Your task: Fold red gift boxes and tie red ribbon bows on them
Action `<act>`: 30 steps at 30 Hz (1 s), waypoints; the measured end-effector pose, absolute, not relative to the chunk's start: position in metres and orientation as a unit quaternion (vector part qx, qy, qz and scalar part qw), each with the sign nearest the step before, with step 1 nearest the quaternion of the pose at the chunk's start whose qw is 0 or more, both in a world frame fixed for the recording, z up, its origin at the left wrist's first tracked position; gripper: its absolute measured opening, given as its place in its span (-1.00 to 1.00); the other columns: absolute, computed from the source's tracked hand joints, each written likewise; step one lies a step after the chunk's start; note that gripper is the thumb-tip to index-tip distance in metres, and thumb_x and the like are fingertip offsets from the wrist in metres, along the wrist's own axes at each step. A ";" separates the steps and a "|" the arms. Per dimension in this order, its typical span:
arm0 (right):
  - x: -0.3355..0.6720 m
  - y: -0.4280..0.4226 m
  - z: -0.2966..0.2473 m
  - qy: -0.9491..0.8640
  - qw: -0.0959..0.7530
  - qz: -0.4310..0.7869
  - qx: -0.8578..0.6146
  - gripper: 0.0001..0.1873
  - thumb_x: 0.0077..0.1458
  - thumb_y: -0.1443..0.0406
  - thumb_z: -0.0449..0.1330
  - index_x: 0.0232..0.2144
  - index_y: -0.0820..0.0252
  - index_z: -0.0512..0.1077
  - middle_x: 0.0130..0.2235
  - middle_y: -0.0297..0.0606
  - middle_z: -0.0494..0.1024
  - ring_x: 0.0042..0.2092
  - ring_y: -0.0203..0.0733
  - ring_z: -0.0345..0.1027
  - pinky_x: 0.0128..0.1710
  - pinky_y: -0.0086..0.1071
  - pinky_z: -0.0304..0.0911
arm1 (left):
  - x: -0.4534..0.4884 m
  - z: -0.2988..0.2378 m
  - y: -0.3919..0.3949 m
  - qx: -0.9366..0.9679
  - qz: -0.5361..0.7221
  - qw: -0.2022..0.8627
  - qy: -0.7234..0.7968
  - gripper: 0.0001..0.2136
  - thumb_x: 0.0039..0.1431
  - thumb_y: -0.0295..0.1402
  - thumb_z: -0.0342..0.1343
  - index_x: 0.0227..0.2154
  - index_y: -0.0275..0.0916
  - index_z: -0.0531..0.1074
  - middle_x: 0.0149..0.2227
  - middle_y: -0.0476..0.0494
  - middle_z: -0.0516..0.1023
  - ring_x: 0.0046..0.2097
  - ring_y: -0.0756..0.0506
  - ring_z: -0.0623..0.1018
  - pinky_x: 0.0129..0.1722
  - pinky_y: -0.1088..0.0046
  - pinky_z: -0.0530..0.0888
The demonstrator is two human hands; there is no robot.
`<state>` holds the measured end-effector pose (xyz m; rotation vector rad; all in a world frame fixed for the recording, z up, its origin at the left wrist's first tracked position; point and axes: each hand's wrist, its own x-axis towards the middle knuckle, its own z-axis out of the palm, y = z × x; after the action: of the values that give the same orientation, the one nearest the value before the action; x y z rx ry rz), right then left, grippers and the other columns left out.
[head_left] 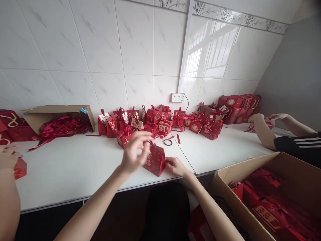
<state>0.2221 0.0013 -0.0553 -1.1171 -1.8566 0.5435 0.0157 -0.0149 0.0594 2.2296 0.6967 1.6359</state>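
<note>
A red triangular gift box [155,160] with faint gold print stands at the front edge of the white table, a small ribbon at its top. My right hand [177,166] steadies it at its right end, fingers bent against the red side panel. Raised over the box's upper left is my left hand [136,152], slightly blurred, fingers apart, with nothing visible in them. Part of the box's left side is hidden behind that hand. Behind it lie a black ring [167,142] and a short red strip [178,138].
Several finished red boxes [112,125] line the wall. A cardboard box of red ribbons [66,126] lies on its side at left. A large carton [223,180] of red boxes stands front right. Co-workers' hands [8,157] [278,117] work at both sides.
</note>
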 end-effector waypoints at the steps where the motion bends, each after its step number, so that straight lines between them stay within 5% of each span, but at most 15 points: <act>1: 0.221 0.003 -0.058 -0.750 0.428 0.234 -0.448 -0.84 -0.03 0.37 0.07 -0.44 0.21 0.46 -0.44 -0.36 0.55 -0.42 -0.26 0.37 -0.37 -0.39 0.29 | 0.009 0.050 0.007 0.734 0.608 0.144 0.266 -0.82 0.12 -0.38 -0.02 -0.23 -0.23 0.39 -0.05 -0.23 0.44 -0.10 -0.09 0.49 -0.35 0.48 0.54; 7: 0.217 0.007 -0.061 -0.715 0.447 0.287 -0.455 -0.71 0.15 0.26 -0.07 -0.33 0.21 0.43 -0.29 -0.21 0.56 -0.26 -0.18 0.43 -0.24 -0.29 0.34 | -0.011 -0.009 0.072 0.786 0.494 0.277 0.247 -0.57 0.03 -0.28 0.02 0.00 -0.27 0.26 0.01 -0.33 0.42 0.09 -0.21 0.39 0.05 0.15 0.37; 12: 0.205 0.000 -0.034 -0.634 0.581 0.314 -0.401 -0.68 0.16 0.11 0.01 -0.14 0.16 0.32 -0.08 -0.11 0.45 -0.03 -0.13 0.36 -0.09 -0.22 0.33 | 0.001 -0.016 0.069 0.754 0.499 0.329 0.273 -0.72 0.05 -0.27 0.09 -0.17 -0.24 0.32 -0.17 -0.21 0.50 -0.14 -0.10 0.52 -0.13 0.34 0.46; 18: 0.189 0.005 -0.006 -0.712 0.540 0.169 -0.414 -0.88 0.11 0.29 0.06 -0.27 0.16 0.35 -0.29 -0.24 0.48 -0.27 -0.22 0.39 -0.24 -0.29 0.32 | 0.014 -0.005 0.058 0.747 0.543 0.248 0.291 -0.81 0.01 -0.31 0.11 -0.55 -0.23 0.20 -0.44 -0.04 0.45 -0.38 -0.01 0.47 -0.37 0.48 0.42; 30: 0.175 0.014 -0.008 -0.658 0.587 0.201 -0.427 -0.86 0.10 0.24 0.09 -0.46 0.15 0.25 -0.48 -0.38 0.37 -0.47 -0.32 0.27 -0.43 -0.41 0.24 | 0.028 -0.001 0.044 0.743 0.556 0.208 0.309 -0.85 0.14 -0.25 0.05 -0.38 -0.23 0.27 -0.43 -0.01 0.44 -0.40 0.03 0.50 -0.39 0.54 0.46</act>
<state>0.1745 0.0144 -0.0075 -0.9947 -1.5348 0.4682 0.0283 0.0444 -0.0014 2.0686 0.8601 1.5470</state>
